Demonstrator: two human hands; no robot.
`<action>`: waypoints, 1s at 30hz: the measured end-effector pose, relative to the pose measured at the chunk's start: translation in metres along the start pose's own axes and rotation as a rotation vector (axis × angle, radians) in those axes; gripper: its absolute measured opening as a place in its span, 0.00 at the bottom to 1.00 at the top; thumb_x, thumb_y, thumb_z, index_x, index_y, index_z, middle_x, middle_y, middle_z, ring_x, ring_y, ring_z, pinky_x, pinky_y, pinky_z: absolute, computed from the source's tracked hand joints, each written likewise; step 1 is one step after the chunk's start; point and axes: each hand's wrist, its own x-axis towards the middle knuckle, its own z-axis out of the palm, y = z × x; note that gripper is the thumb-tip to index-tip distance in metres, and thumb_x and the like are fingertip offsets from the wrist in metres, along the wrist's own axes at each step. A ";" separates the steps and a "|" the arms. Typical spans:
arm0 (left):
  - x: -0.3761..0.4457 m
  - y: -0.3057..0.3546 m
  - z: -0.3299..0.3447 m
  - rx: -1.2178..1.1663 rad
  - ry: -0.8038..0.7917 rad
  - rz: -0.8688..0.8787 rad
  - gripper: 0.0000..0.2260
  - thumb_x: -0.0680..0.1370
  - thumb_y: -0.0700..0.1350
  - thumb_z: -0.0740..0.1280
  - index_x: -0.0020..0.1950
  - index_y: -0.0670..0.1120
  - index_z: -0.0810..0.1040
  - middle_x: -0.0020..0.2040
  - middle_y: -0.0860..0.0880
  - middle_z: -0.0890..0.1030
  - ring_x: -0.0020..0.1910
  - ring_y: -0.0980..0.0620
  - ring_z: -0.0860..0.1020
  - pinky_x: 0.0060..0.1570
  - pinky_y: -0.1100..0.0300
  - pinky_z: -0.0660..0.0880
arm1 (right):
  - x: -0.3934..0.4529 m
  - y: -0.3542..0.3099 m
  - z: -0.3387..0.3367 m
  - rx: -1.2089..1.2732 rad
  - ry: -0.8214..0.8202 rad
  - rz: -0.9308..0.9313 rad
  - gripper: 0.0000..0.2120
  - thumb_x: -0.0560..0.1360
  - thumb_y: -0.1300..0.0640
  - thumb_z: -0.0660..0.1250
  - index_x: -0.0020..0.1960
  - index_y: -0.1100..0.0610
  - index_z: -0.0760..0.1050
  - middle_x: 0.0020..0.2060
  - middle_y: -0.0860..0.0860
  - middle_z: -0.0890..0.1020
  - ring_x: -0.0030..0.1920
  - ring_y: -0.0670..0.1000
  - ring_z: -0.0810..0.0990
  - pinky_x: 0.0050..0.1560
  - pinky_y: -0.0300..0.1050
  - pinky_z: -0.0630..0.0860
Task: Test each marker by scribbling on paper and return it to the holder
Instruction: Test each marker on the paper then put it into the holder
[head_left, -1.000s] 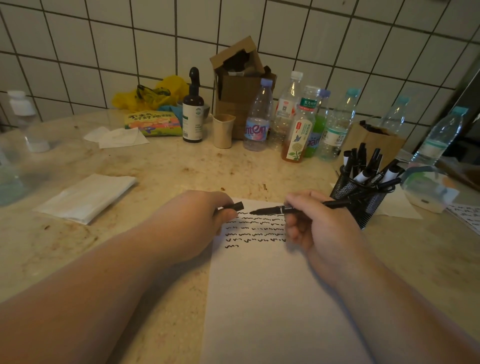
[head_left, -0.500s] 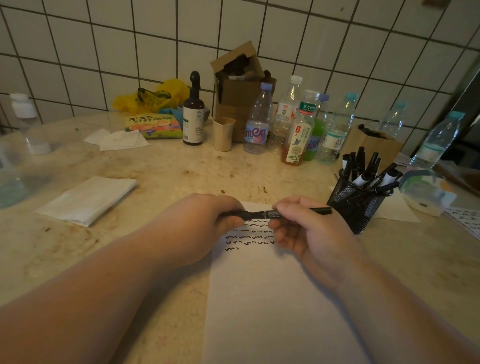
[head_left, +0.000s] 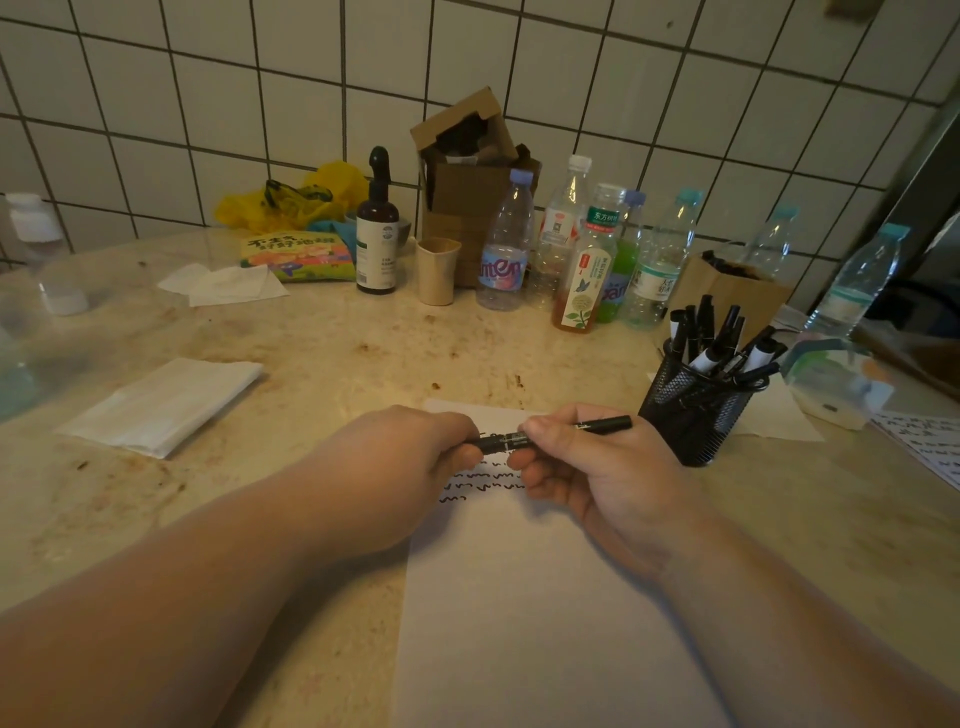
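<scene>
A: What is held over the sheet of paper (head_left: 540, 613)?

B: A black marker (head_left: 550, 434) is held level, just above the top part of the sheet. Its left end is gripped by the left hand (head_left: 400, 462), fingers curled round it and pressed together. Its middle is pinched by the right hand (head_left: 597, 467) between thumb and curled fingers, and the rear of the barrel is seen sticking out to the right, toward the holder.

A: Is the cap seen apart from the barrel?

B: That cannot be told; the joint is covered by the left fingers. Only a short dark stretch with a pale band is shown between the two hands.

A: What is marked on the sheet?

B: Rows of black wavy scribbles (head_left: 483, 486) are seen near the top, partly hidden beneath both hands. The lower part of the sheet is left blank.

A: And where is the holder placed?

B: A black mesh holder (head_left: 691, 410) is set on the stone counter (head_left: 322, 358), just right of the sheet's top corner and near the right hand. It is filled with other markers (head_left: 717, 338), standing tilted at several angles, some with white barrels.

A: What else is laid out on the counter?

B: A folded white tissue (head_left: 161, 402) is placed to the left, well apart from the sheet. Along the tiled wall a row of plastic bottles (head_left: 587, 254), a dark pump bottle (head_left: 377, 244), a paper cup (head_left: 437, 270), an open cardboard box (head_left: 467, 171) and a yellow bag (head_left: 296, 197) are lined up. Another scribbled sheet (head_left: 924, 447) is seen at the far right edge
</scene>
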 end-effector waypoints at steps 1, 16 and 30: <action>0.000 0.001 0.001 0.021 0.004 0.001 0.11 0.83 0.55 0.55 0.56 0.56 0.76 0.39 0.53 0.77 0.38 0.53 0.74 0.39 0.55 0.71 | 0.000 0.000 0.000 0.003 0.004 0.004 0.10 0.72 0.62 0.72 0.49 0.69 0.80 0.36 0.63 0.84 0.32 0.52 0.82 0.34 0.42 0.81; 0.000 0.003 -0.006 -0.369 -0.022 -0.010 0.15 0.83 0.55 0.56 0.42 0.56 0.78 0.29 0.55 0.75 0.28 0.59 0.69 0.32 0.62 0.67 | 0.003 -0.002 -0.005 0.081 -0.004 -0.071 0.13 0.71 0.59 0.68 0.54 0.64 0.81 0.33 0.56 0.79 0.30 0.51 0.75 0.34 0.43 0.73; -0.002 0.003 -0.006 -0.091 -0.074 0.014 0.13 0.80 0.61 0.59 0.53 0.56 0.79 0.38 0.56 0.79 0.37 0.58 0.76 0.35 0.62 0.70 | 0.001 -0.032 -0.015 -0.331 0.427 -0.356 0.06 0.77 0.54 0.70 0.47 0.55 0.82 0.37 0.51 0.86 0.37 0.49 0.84 0.45 0.46 0.82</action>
